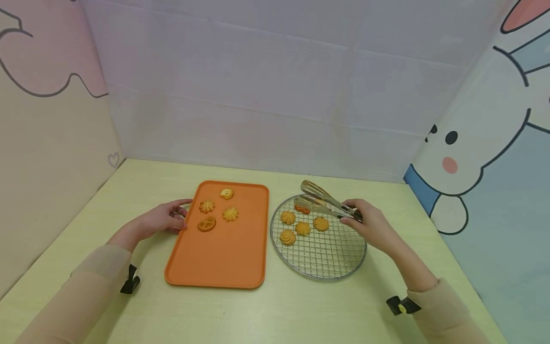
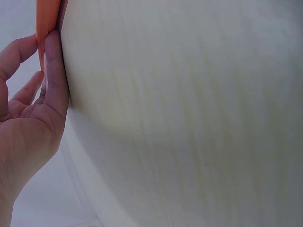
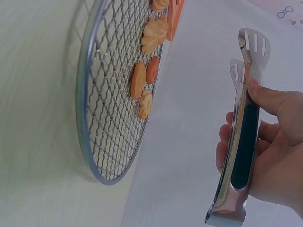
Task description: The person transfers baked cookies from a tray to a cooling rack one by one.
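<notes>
My left hand (image 1: 162, 219) is at the upper left edge of an orange tray (image 1: 216, 260); in the left wrist view its fingers pinch the rim. On the tray's upper half lie a pretzel-shaped cookie (image 1: 206, 224), two star-shaped cookies (image 1: 230, 213) (image 1: 206, 206) and a ring-like cookie (image 1: 227, 193). My right hand (image 1: 373, 222) grips metal tongs (image 3: 226, 182) with dark green handle grips, above the round wire rack (image 1: 333, 253). Their slotted ends stand apart with nothing between them. Several cookies sit on the rack, among them a swirled one (image 1: 287, 237) and a round one (image 1: 320, 223); the tongs partly cover a reddish one (image 1: 302, 209).
The tray and rack lie side by side on a pale wood-grain table (image 1: 283, 310), a narrow gap between them. A pale sheet wall (image 1: 266, 95) rises behind the table, with printed cartoon panels (image 1: 485, 157) along the sides.
</notes>
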{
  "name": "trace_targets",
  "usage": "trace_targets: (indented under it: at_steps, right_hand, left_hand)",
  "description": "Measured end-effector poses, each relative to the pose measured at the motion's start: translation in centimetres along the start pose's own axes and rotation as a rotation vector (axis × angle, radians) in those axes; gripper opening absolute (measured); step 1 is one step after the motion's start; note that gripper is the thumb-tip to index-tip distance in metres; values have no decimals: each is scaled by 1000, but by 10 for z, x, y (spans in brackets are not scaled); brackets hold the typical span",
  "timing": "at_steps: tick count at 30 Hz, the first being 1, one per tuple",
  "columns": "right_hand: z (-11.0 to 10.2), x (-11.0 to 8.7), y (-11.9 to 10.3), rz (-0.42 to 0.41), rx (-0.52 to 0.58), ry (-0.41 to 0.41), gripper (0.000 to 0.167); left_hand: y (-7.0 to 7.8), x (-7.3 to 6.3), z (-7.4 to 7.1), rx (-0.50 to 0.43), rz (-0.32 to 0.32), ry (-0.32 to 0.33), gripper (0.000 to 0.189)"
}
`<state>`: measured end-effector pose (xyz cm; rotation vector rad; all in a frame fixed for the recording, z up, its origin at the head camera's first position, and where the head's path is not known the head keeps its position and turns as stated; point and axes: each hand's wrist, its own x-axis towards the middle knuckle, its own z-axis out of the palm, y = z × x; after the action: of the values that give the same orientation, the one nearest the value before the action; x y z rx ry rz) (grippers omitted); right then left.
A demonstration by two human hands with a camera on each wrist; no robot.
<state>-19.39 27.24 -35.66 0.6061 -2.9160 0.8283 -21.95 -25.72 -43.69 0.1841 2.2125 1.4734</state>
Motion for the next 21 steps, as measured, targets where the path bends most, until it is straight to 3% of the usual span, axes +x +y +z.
trace_targets:
  at_steps: [21]
  right_hand:
    - [30,23,-47,-32,87,-29,50]
  left_hand:
    - [0,1,-1,8,-16,8,83]
